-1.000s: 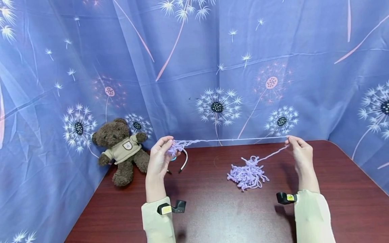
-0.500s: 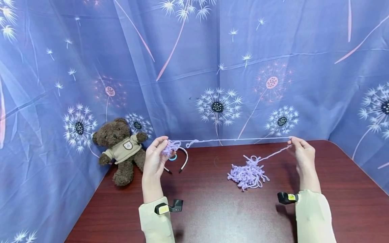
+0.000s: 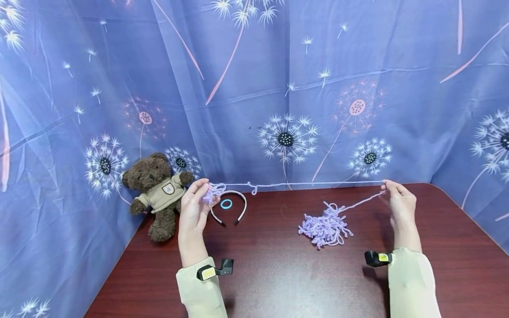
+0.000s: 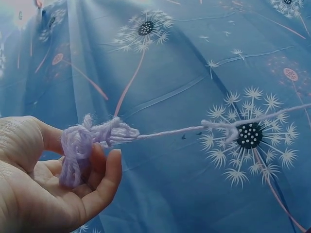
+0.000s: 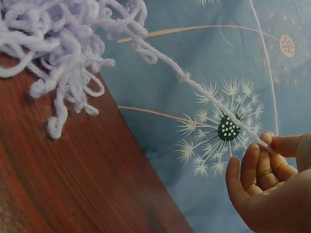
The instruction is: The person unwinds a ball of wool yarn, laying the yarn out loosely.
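Note:
Between the thumb and fingers of my left hand (image 3: 194,212) is a small looped bundle of lilac yarn (image 4: 77,148). From it a single strand (image 3: 310,183) runs taut across to my right hand (image 3: 401,205), which pinches it at the fingertips. A small loose loop (image 3: 253,189) stands out on the strand nearer the left hand. Below the right fingertips the yarn slopes down to a tangled lilac yarn pile (image 3: 326,225) on the table. In the right wrist view the pinched yarn (image 5: 194,85) leads up to that pile.
A white headband (image 3: 244,205) and a blue ring (image 3: 226,203) lie behind the left hand on the dark red table (image 3: 278,274). A brown teddy bear (image 3: 159,194) in a beige top sits at the back left. A blue dandelion-print curtain (image 3: 246,88) hangs behind.
My left hand has moved left with its bundle, uncovering the headband and blue ring. The right hand has shifted slightly right. The strand between them is longer, and a loose loop now shows on it.

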Demonstrator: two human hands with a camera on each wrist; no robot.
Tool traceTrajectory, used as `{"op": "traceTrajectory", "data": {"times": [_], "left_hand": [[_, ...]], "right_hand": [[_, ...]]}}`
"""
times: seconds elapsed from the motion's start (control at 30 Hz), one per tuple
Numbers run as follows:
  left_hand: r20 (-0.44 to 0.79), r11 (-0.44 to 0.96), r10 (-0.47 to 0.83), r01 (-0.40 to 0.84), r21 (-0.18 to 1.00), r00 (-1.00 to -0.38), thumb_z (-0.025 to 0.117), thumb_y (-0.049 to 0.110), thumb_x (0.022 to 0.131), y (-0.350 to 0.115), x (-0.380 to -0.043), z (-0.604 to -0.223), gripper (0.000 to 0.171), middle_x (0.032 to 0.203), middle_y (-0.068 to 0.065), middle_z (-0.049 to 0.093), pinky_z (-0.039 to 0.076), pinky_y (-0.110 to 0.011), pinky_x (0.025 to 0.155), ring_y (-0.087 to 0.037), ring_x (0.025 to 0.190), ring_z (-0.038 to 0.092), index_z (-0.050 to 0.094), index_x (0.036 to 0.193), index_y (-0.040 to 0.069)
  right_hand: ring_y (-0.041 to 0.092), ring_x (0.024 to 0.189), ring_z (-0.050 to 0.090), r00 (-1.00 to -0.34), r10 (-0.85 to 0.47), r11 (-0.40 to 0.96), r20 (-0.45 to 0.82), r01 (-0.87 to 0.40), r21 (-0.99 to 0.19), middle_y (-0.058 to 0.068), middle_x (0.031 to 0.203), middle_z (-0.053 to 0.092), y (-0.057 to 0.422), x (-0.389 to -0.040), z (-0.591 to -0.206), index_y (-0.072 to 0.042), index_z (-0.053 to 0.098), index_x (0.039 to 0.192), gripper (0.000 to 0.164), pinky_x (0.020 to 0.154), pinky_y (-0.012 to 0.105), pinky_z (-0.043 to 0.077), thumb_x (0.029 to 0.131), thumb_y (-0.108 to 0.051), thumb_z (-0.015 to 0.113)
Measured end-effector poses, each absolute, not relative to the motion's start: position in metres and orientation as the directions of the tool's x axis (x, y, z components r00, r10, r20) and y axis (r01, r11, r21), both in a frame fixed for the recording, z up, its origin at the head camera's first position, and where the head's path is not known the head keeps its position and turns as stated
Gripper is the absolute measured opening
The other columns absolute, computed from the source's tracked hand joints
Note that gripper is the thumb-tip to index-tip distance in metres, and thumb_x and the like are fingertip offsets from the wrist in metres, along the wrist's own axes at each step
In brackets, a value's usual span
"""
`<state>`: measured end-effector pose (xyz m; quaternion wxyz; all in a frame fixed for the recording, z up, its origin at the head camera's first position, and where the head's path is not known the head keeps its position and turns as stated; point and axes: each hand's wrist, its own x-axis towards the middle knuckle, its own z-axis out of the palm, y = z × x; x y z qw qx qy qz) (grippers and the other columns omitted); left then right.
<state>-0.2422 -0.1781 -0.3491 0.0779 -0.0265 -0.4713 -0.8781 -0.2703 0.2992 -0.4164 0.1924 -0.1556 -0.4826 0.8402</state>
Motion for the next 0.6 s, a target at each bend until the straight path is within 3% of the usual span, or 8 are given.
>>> {"op": "traceTrajectory", "data": {"times": [0.6], "left_hand": [[0.115, -0.574, -0.150, 0.181, 0.798, -0.982, 0.046, 0.000, 0.098, -0.1854, -0.2418, -0.3496, 0.025, 0.079, 0.001, 0.057, 0.054, -0.021, 0.057, -0.011, 0.064, 0.056, 0.064, 0.087, 0.014]], "right_hand": [[0.002, 0.057, 0.061, -0.866, 0.489, -0.470, -0.102, -0.162, -0.868, -0.007, 0.061, 0.067, 0.3061, -0.2689, -0.4186, -0.018, 0.074, 0.073, 0.035, 0.056, 0.014, 0.056, 0.098, -0.006, 0.052]]}}
